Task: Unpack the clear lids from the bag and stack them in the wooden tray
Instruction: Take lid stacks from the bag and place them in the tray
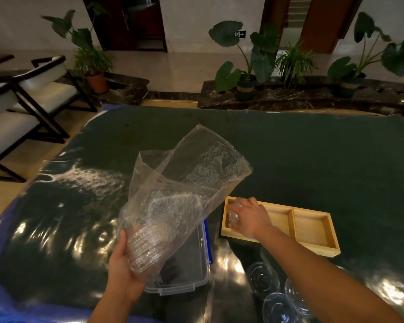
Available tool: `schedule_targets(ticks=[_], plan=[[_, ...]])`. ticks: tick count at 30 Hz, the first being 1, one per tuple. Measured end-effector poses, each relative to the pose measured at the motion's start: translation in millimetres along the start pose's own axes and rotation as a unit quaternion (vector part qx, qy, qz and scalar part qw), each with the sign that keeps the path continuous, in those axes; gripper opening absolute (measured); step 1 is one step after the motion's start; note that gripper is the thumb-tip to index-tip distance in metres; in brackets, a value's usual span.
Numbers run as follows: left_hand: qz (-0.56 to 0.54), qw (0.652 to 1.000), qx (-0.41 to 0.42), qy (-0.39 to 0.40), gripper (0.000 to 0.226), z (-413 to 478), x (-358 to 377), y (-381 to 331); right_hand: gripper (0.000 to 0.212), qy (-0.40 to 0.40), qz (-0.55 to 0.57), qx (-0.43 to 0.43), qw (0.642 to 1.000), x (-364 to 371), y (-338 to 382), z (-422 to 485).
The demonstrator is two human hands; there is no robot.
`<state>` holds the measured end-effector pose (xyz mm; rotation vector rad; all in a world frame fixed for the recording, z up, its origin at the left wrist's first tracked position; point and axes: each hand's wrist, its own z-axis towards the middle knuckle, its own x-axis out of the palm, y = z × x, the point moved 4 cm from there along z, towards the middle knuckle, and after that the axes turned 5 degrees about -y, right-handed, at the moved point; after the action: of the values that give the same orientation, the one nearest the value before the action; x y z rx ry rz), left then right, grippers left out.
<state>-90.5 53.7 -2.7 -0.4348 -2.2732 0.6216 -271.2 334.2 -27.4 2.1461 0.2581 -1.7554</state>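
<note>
My left hand (123, 271) grips a crumpled clear plastic bag (184, 183) from below, held up over the table. Inside its lower end lies a stack of clear lids (147, 243), pressed against my palm. My right hand (248, 217) reaches into the left compartment of the wooden tray (313, 248), its fingers curled round a clear lid (233, 216). The tray has two compartments; the right one holds nothing that I can see.
A clear plastic box (191, 276) with a blue edge sits under the bag. Three clear lids (264, 279) lie loose on the table near my right forearm. The table has a dark green cloth under glossy film. Chairs stand at left, potted plants beyond.
</note>
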Motion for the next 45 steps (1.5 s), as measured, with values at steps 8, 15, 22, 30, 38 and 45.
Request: schedule_targets(ticks=[8,15,22,30,38,45], plan=[[-0.005,1.0,-0.004,0.0,0.051,-0.6,1.8,0.9,0.081,0.012,0.011,0.013,1.0,0.3,5.0,8.1],[-0.011,1.0,-0.014,0.001,0.051,-1.8,3.3,1.7,0.094,-0.018,0.096,0.018,0.995,6.6,-10.8,-1.7],[-0.004,1.0,-0.014,0.001,0.053,-2.8,2.9,-1.2,0.044,-0.24,0.266,0.069,0.931,-65.7,-34.5,-41.8],[-0.003,1.0,-0.016,0.005,0.057,-5.2,5.5,-2.4,0.014,-0.279,0.317,0.047,0.905,-130.5,-27.7,-65.7],[-0.018,1.0,0.004,-0.003,0.054,-12.2,-7.4,-8.8,0.091,0.016,0.08,0.132,0.988,-7.9,-6.7,-19.2],[-0.022,1.0,0.009,-0.015,0.054,-20.1,-11.5,-14.4,0.084,-0.027,0.046,0.121,0.991,0.6,-8.1,-15.3]])
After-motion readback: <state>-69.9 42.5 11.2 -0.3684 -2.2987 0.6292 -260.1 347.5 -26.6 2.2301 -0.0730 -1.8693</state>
